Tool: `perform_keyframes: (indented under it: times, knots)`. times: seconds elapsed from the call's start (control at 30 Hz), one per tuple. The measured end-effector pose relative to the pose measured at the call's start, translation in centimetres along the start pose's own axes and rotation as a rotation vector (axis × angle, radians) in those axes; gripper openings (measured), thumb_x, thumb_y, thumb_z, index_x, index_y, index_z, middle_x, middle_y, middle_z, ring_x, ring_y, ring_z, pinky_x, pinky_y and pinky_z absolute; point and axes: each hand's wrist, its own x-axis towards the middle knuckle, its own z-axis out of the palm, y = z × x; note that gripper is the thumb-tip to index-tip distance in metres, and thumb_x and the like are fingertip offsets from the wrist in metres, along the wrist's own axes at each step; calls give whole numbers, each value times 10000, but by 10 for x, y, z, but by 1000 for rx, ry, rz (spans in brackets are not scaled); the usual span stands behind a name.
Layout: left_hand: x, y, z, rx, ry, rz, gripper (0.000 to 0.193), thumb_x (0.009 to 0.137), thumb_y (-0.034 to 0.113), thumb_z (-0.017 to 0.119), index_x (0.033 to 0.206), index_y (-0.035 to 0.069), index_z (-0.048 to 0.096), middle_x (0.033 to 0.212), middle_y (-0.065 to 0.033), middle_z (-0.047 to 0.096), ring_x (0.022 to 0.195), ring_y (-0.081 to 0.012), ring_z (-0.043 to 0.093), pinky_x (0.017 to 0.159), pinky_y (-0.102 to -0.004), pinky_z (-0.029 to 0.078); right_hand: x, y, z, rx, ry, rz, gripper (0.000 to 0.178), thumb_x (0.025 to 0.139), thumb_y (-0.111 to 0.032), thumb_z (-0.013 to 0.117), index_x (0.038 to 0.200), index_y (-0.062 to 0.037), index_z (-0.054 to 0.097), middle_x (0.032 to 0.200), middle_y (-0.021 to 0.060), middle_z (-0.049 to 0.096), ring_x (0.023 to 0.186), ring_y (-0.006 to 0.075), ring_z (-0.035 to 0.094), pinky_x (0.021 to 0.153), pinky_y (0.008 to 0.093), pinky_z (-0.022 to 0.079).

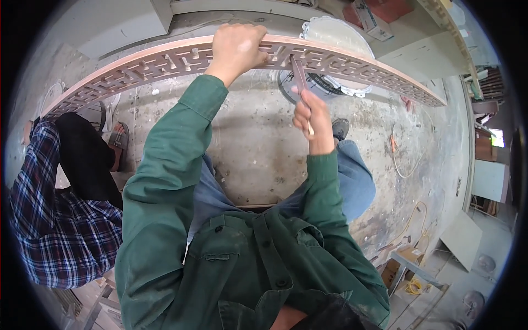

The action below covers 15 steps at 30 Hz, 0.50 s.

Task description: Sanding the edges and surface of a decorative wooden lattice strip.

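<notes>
A long wooden lattice panel [181, 58], pierced with a geometric fretwork pattern, stretches across the view in front of me. My left hand [237, 49] grips its upper edge near the middle, fingers wrapped over it. In my right hand [312, 116] is a narrow flat sanding stick [298, 72], purplish with a pale end showing below the fist. Its far tip meets one of the cutouts in the panel, just right of my left hand; how deep it reaches is hidden.
At the left sits a person in a plaid shirt [60, 236], with a hand beside the panel's left end. Behind the panel is a round white-rimmed object [335, 33]. An orange-handled cord [393, 144] lies on the stained concrete floor [253, 143]; cardboard boxes [410, 256] stand lower right.
</notes>
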Motion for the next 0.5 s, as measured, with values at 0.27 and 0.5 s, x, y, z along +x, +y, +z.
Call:
perform_keyframes:
  times: [0.27, 0.5]
  knots:
    - [1, -5, -1, -1, -14, -13, 365, 570, 366, 811, 791, 113, 668, 741, -70, 670, 745, -272, 667, 667, -405, 491, 35, 1, 10, -77, -25, -20, 311, 992, -308, 505, 1137, -45, 587, 528, -62, 342, 374, 55, 292, 358, 228, 253]
    - [2, 1, 0, 0, 31, 13, 376, 557, 385, 821, 751, 108, 656, 736, -71, 674, 730, -274, 666, 668, -408, 490, 24, 2, 8, -29, -4, -31, 283, 1003, -288, 476, 1123, -50, 570, 512, -58, 332, 355, 72, 279, 368, 251, 250]
